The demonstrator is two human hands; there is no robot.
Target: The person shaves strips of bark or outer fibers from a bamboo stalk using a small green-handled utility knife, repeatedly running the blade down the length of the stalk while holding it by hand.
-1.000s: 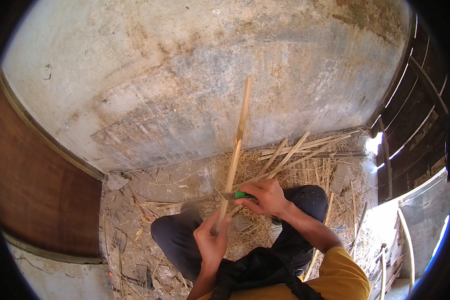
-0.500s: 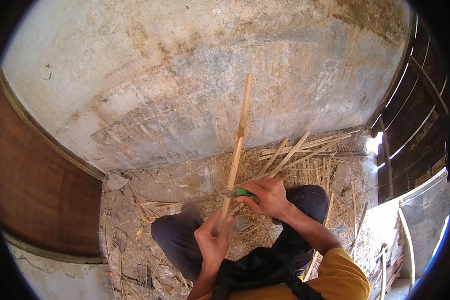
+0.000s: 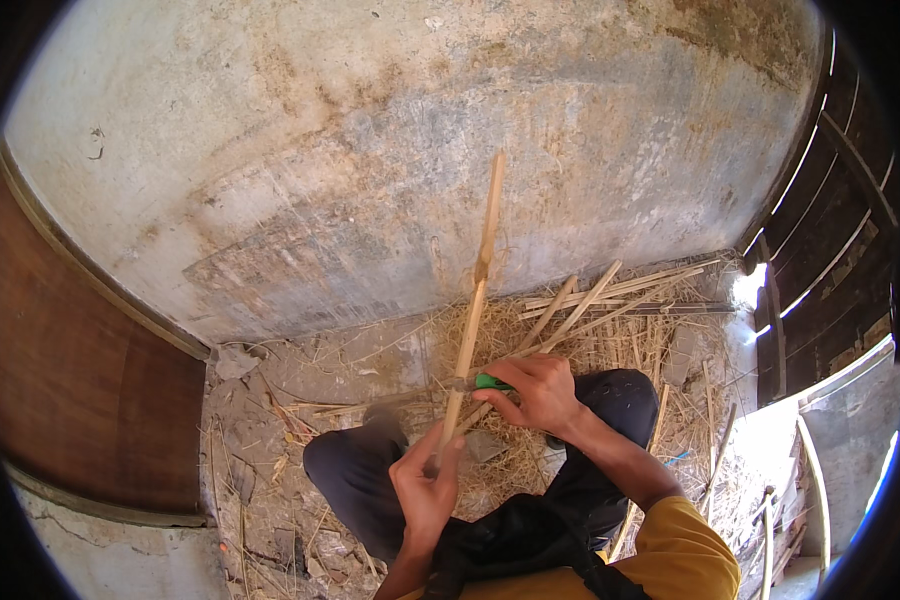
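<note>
We see the left hand gripping the bamboo stick at its hidden lower end, the right hand beside it closed on a mostly covered green-handled knife.

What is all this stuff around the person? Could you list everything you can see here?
long split bamboo stick: one, pale tan, held upright in front of the wall, lower end in the left hand
green-handled knife: one, green grip, blade against the stick, in the right hand
loose bamboo strips: several, tan, lying on the ground behind the knees
dry straw and shavings: a heap, yellowish, spread over the ground
weathered concrete wall: one, grey with brown stains, straight ahead
brown wooden panel: one, at the left
dark slatted wooden door: one, at the right
left hand: gripping the stick's lower end
right hand: closed on the knife handle
</note>
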